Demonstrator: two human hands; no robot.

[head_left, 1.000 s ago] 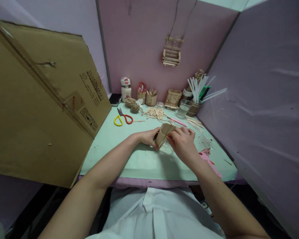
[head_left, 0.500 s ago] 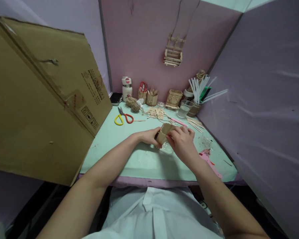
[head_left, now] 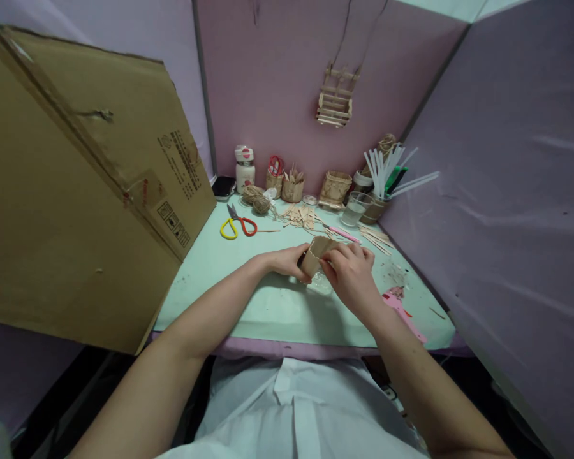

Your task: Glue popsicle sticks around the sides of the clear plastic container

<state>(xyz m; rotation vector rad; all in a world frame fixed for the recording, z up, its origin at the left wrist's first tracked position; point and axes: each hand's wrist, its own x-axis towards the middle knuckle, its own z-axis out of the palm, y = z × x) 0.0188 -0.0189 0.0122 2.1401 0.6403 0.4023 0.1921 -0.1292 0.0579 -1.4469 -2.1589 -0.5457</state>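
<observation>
A small holder of flat wooden craft sticks [head_left: 312,260] is tilted above the front middle of the table. My left hand [head_left: 289,262] grips its left side, thumb in front and the other fingers mostly hidden behind. At the right of the rim, my right hand [head_left: 350,269] pinches the holder's wall with bent fingers; whether it also holds something small is hidden. Just below the holder sits a clear plastic piece [head_left: 320,284], partly covered by my right hand. A pink glue gun [head_left: 404,313] lies by my right forearm.
Scissors [head_left: 238,223], a twine ball [head_left: 261,203], loose sticks [head_left: 300,217] and a pink pen-like tool [head_left: 344,234] lie behind my hands. A cup of water [head_left: 354,209] stands near white glue sticks [head_left: 380,172]. A large cardboard sheet [head_left: 90,191] leans at left.
Both hands keep their hold on the stick holder almost unmoved. The whole view has shifted very slightly.
</observation>
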